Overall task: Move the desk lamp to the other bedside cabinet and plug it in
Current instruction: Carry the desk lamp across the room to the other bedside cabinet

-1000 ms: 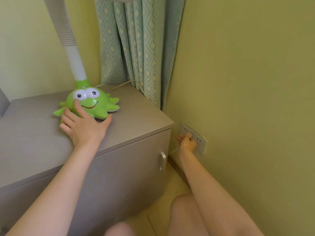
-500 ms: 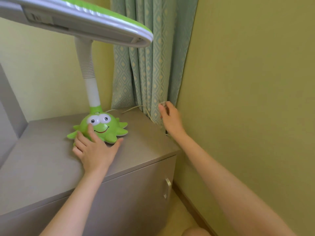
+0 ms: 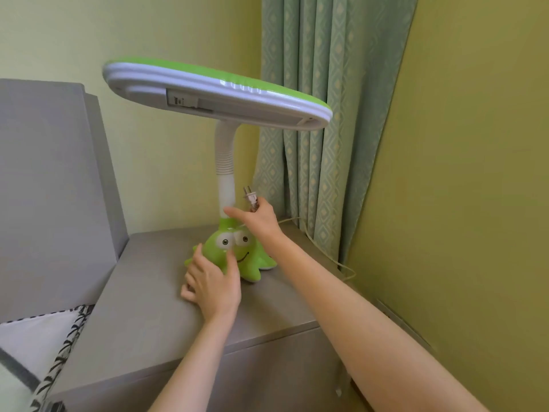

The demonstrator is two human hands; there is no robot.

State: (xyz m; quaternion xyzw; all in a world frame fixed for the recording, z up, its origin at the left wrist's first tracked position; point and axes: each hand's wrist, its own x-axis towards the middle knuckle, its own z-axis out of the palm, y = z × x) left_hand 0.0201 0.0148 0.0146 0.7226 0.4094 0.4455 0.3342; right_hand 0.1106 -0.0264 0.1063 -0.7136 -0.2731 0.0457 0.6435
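The desk lamp stands on the grey bedside cabinet (image 3: 154,319). It has a green octopus-shaped base (image 3: 252,260), a white flexible neck (image 3: 225,165) and a flat green-and-white head (image 3: 217,96). My left hand (image 3: 212,285) rests against the front left of the base. My right hand (image 3: 258,217) is raised beside the lower neck and holds the lamp's white two-pin plug (image 3: 251,197), pins pointing up. The cord (image 3: 323,251) trails over the cabinet's back right edge toward the curtain.
A patterned teal curtain (image 3: 326,129) hangs in the corner behind the cabinet. A green wall (image 3: 469,188) runs close along the right. A grey padded headboard (image 3: 50,185) stands to the left, with a white pillow (image 3: 38,343) at lower left.
My right hand left the wall socket, came up past the curtain with the plug and now holds it beside the lamp's neck. The view has risen. My left hand stays on the base.
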